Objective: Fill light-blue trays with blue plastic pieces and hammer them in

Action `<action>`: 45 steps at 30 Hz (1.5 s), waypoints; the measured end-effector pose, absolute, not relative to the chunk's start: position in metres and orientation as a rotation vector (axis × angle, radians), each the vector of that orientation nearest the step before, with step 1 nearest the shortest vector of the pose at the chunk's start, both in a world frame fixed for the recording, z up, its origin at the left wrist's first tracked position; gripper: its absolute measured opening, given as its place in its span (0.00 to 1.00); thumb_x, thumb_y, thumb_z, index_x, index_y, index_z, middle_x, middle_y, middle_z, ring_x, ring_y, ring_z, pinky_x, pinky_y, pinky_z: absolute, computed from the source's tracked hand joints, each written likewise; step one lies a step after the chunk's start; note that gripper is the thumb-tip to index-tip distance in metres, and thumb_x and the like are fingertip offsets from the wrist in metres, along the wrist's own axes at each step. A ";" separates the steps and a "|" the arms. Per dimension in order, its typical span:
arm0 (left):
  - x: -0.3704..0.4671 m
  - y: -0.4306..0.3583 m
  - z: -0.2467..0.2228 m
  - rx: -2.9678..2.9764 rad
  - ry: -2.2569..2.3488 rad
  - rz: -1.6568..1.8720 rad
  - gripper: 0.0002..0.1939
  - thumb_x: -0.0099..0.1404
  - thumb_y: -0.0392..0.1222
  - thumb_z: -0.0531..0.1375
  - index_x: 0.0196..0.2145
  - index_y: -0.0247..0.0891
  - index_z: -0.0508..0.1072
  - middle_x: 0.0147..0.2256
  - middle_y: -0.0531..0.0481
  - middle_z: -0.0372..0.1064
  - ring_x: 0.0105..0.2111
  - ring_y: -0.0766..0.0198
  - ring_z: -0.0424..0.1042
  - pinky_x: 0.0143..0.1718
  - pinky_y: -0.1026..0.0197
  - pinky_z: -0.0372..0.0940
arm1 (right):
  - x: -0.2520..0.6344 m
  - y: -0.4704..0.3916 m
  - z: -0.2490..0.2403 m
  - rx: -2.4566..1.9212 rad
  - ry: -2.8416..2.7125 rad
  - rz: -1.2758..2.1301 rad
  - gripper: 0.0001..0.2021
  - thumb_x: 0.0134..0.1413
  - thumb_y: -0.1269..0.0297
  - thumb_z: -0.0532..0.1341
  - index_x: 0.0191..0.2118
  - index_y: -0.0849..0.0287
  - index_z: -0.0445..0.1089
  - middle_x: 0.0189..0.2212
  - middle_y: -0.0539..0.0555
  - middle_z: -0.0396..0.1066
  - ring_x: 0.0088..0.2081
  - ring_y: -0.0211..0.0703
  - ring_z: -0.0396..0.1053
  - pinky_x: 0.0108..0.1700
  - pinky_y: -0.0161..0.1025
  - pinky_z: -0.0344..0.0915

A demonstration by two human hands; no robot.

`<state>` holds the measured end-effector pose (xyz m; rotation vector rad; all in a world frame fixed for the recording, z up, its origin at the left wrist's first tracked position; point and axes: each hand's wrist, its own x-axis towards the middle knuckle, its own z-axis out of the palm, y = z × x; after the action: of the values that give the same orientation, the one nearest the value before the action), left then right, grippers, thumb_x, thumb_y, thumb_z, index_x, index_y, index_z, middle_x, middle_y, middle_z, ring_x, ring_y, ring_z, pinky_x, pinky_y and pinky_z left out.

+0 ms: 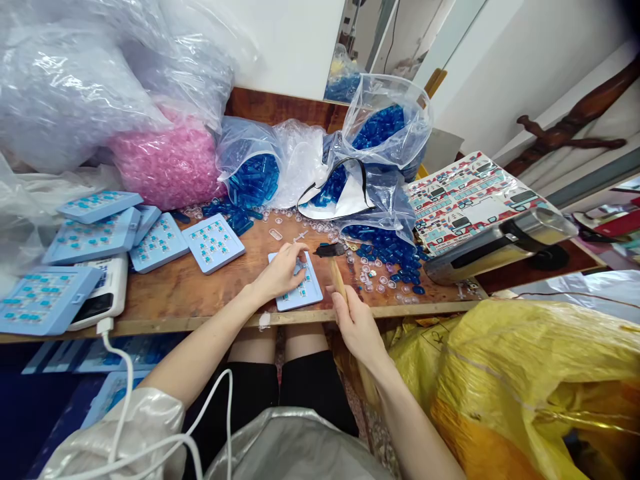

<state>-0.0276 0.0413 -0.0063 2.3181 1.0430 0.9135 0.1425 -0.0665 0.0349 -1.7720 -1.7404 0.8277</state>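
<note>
**On the wooden table (190, 293), a hammer (338, 277) sits close to bent fingers**

Near the front edge of the table lies a light-blue panel (313, 291), flat, with small blue pieces set in it. The left hand (280, 272) is over it, fingers bent down; whether the fingertips are together on a piece or apart, I cannot tell. The right hand (357, 320) is clamped around the hammer's wooden handle, and the dark head is just beside the panel's right side.

The likeliest harm, I judge, is a struck fingertip: the left fingers and the hammer head are near each other, so an off-line blow could land on skin. A tilted or overly hard blow could also crack the panel or knock a piece askew.

With its near side close to the table's front edge, the panel could slip off if the left hand's hold is light. Loose clear pieces (381, 288) and dark blue pieces (413, 268) are strewn to the right; a sideways sweep of the hammer might scatter them.

Over on the left, the white cable (125, 363) runs from a power bank (118, 287) beside the left arm; a snag could drag the power bank and disturb the filled panels (214, 244) near it.
</note>
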 end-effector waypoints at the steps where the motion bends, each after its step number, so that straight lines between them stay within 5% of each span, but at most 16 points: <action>1: -0.027 0.041 -0.007 2.306 1.052 0.913 0.23 0.54 0.30 0.54 0.48 0.38 0.56 0.37 0.49 0.63 0.41 0.60 0.62 0.45 0.56 0.60 | 0.143 -0.065 0.035 -1.782 -1.763 0.820 0.16 0.60 0.56 0.44 0.42 0.57 0.64 0.20 0.49 0.65 0.23 0.41 0.63 0.28 0.34 0.56; 10: -0.036 0.064 0.001 2.277 1.117 0.953 0.26 0.56 0.34 0.54 0.53 0.37 0.56 0.44 0.46 0.64 0.45 0.60 0.63 0.49 0.56 0.59 | 0.152 -0.068 0.025 -1.710 -1.544 0.807 0.18 0.60 0.54 0.44 0.42 0.59 0.65 0.20 0.48 0.63 0.22 0.38 0.62 0.25 0.33 0.57; 13: -0.046 0.106 -0.001 2.363 1.350 0.954 0.21 0.56 0.29 0.50 0.49 0.34 0.63 0.48 0.42 0.63 0.50 0.57 0.60 0.53 0.53 0.55 | 0.154 -0.069 0.016 -1.717 -1.492 0.876 0.18 0.60 0.53 0.45 0.41 0.59 0.64 0.17 0.45 0.58 0.18 0.36 0.58 0.22 0.32 0.55; 18: -0.052 0.147 -0.006 2.439 1.535 0.624 0.11 0.57 0.30 0.51 0.35 0.32 0.72 0.37 0.40 0.68 0.42 0.54 0.66 0.46 0.52 0.61 | 0.156 -0.068 0.012 -1.695 -1.505 0.948 0.17 0.60 0.53 0.46 0.40 0.58 0.64 0.17 0.44 0.56 0.16 0.33 0.56 0.20 0.31 0.54; 23: -0.052 0.102 0.007 2.346 1.355 0.875 0.14 0.59 0.34 0.51 0.41 0.35 0.70 0.36 0.46 0.67 0.36 0.62 0.67 0.43 0.57 0.63 | 0.156 -0.067 0.014 -1.677 -1.492 0.975 0.17 0.60 0.54 0.46 0.41 0.59 0.64 0.17 0.43 0.56 0.16 0.33 0.56 0.21 0.31 0.55; 29: -0.066 0.033 0.022 2.126 1.144 0.830 0.07 0.59 0.37 0.54 0.35 0.37 0.69 0.34 0.50 0.66 0.31 0.67 0.67 0.36 0.63 0.64 | 0.156 -0.067 0.012 -1.694 -1.520 0.965 0.18 0.60 0.52 0.46 0.43 0.59 0.64 0.18 0.45 0.59 0.17 0.34 0.57 0.21 0.32 0.56; 37: -0.049 0.018 0.012 2.345 1.051 0.775 0.09 0.59 0.36 0.56 0.38 0.39 0.69 0.39 0.49 0.68 0.43 0.59 0.62 0.47 0.53 0.57 | 0.154 -0.070 0.013 -1.684 -1.509 0.890 0.20 0.58 0.51 0.47 0.43 0.60 0.66 0.19 0.48 0.64 0.20 0.38 0.63 0.22 0.32 0.58; 45: -0.054 0.017 0.014 2.245 1.183 0.743 0.06 0.58 0.40 0.57 0.35 0.41 0.70 0.39 0.51 0.70 0.43 0.58 0.60 0.47 0.52 0.55 | 0.153 -0.071 0.014 -1.707 -1.514 0.900 0.20 0.58 0.51 0.46 0.43 0.60 0.66 0.19 0.48 0.64 0.20 0.38 0.63 0.22 0.33 0.58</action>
<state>-0.0540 0.0170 0.0135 2.2453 1.1829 0.7431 0.1532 -0.0714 0.0137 -1.7074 -1.5144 0.9001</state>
